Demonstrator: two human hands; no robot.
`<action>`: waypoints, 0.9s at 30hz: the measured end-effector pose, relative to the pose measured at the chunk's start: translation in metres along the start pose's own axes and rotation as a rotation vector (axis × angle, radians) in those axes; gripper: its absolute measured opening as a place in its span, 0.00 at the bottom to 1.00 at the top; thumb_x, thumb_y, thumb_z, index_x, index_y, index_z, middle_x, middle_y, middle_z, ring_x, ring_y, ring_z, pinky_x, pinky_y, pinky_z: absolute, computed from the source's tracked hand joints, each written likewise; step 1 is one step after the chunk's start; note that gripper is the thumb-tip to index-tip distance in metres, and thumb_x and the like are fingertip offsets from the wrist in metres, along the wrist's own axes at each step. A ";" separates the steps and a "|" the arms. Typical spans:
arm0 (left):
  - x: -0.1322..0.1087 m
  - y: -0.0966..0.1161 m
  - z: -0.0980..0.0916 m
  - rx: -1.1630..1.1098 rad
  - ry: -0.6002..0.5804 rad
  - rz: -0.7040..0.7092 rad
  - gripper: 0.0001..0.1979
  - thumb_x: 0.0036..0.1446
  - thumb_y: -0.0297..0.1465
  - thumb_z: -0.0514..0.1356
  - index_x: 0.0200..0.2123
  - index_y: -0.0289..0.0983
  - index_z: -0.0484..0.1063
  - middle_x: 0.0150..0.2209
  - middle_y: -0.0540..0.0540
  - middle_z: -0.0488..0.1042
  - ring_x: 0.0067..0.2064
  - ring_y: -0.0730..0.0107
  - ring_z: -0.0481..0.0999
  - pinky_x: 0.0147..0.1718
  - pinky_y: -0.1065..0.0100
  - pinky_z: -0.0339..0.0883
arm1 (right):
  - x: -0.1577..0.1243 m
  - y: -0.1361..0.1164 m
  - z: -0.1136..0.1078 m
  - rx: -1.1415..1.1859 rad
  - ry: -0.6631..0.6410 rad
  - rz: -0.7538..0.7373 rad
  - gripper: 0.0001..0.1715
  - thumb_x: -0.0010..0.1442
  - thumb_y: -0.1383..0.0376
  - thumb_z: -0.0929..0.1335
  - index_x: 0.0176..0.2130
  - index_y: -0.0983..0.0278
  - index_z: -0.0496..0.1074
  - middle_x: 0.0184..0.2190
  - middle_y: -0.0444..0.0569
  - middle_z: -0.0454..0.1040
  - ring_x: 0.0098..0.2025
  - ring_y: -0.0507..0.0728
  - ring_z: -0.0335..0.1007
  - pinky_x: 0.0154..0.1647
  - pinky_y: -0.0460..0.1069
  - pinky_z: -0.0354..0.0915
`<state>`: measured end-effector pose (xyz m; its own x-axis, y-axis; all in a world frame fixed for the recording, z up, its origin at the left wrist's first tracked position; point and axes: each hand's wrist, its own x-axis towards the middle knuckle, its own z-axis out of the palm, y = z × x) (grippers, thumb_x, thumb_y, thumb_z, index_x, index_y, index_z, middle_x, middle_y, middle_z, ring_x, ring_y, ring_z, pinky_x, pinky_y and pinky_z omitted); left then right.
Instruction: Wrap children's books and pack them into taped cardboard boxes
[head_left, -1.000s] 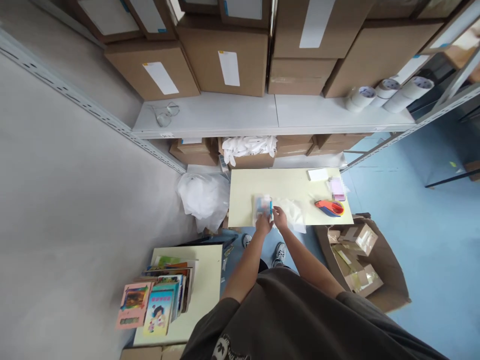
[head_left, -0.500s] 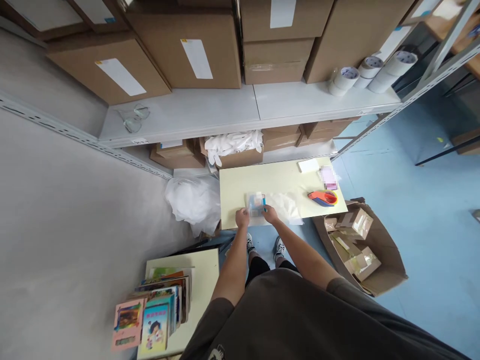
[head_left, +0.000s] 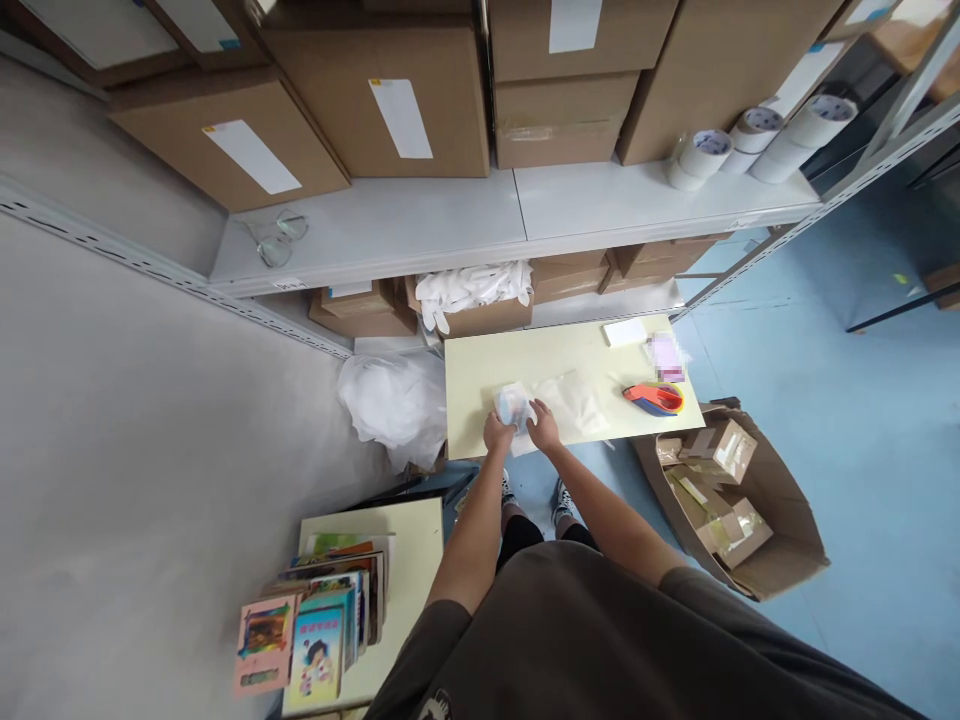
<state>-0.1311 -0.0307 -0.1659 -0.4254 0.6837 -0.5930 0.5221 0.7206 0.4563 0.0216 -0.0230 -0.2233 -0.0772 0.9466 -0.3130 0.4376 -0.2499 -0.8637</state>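
A small bluish flat item in a clear plastic bag (head_left: 513, 402) is at the near edge of the pale yellow table (head_left: 480, 365). My left hand (head_left: 498, 432) grips the bag's left lower side, the fingers closed. On the right side, my right hand (head_left: 544, 428) has its fingers closed on the bag's edge. What the item inside is cannot be made out. Just right of my right hand lies a pile of flat translucent plastic bags (head_left: 576, 400).
An orange and blue tape dispenser (head_left: 654, 398), a white box (head_left: 625, 332) and a pinkish packet (head_left: 666, 358) lie at the table's right. A large open carton (head_left: 787, 530) stands beside it. Shelving (head_left: 442, 215) rises behind; books (head_left: 319, 645) sit lower left.
The bagged item looked flat with a clear blue patch; now it is lifted at an angle and paler. My left hand moved slightly right, closer to my right hand.
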 end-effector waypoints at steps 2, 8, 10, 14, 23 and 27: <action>-0.007 0.009 0.002 0.012 0.000 0.043 0.23 0.53 0.32 0.72 0.51 0.41 0.71 0.50 0.40 0.83 0.52 0.51 0.83 0.45 0.63 0.72 | -0.007 0.002 -0.001 0.048 -0.007 0.008 0.36 0.59 0.66 0.71 0.66 0.61 0.75 0.70 0.56 0.70 0.72 0.68 0.65 0.75 0.63 0.60; -0.027 0.049 0.029 0.081 0.035 0.195 0.31 0.58 0.31 0.68 0.63 0.43 0.64 0.57 0.38 0.79 0.56 0.51 0.81 0.49 0.61 0.71 | -0.024 0.020 -0.025 0.231 0.076 0.182 0.36 0.58 0.61 0.70 0.65 0.59 0.75 0.64 0.55 0.76 0.62 0.68 0.76 0.65 0.63 0.71; -0.033 0.063 0.047 0.129 0.021 0.268 0.32 0.60 0.34 0.67 0.66 0.42 0.62 0.62 0.35 0.75 0.58 0.51 0.79 0.52 0.60 0.70 | -0.027 0.026 -0.044 0.247 0.171 0.185 0.34 0.60 0.57 0.69 0.64 0.60 0.76 0.64 0.56 0.76 0.62 0.67 0.76 0.65 0.63 0.71; -0.041 0.085 0.082 0.298 -0.126 0.412 0.32 0.64 0.44 0.66 0.66 0.37 0.67 0.66 0.28 0.69 0.65 0.42 0.72 0.59 0.55 0.66 | -0.028 0.039 -0.083 0.231 0.309 0.221 0.33 0.63 0.52 0.66 0.61 0.62 0.77 0.62 0.57 0.78 0.63 0.67 0.75 0.66 0.61 0.69; -0.023 0.058 0.069 0.082 0.028 0.215 0.24 0.62 0.29 0.63 0.62 0.40 0.75 0.60 0.35 0.78 0.62 0.53 0.77 0.58 0.62 0.68 | -0.003 0.036 -0.089 0.312 0.013 0.210 0.33 0.58 0.53 0.72 0.60 0.59 0.80 0.55 0.54 0.83 0.59 0.66 0.77 0.64 0.63 0.70; -0.010 0.031 0.047 -0.117 -0.053 0.066 0.20 0.56 0.27 0.66 0.53 0.39 0.79 0.45 0.42 0.85 0.47 0.58 0.85 0.44 0.67 0.74 | 0.002 0.023 -0.071 0.392 -0.039 0.201 0.34 0.58 0.50 0.71 0.60 0.59 0.79 0.49 0.52 0.85 0.56 0.64 0.79 0.62 0.63 0.71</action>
<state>-0.0758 -0.0205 -0.1762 -0.3518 0.7253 -0.5918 0.4567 0.6848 0.5678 0.0947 -0.0121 -0.2161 -0.0620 0.8649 -0.4980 0.0745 -0.4936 -0.8665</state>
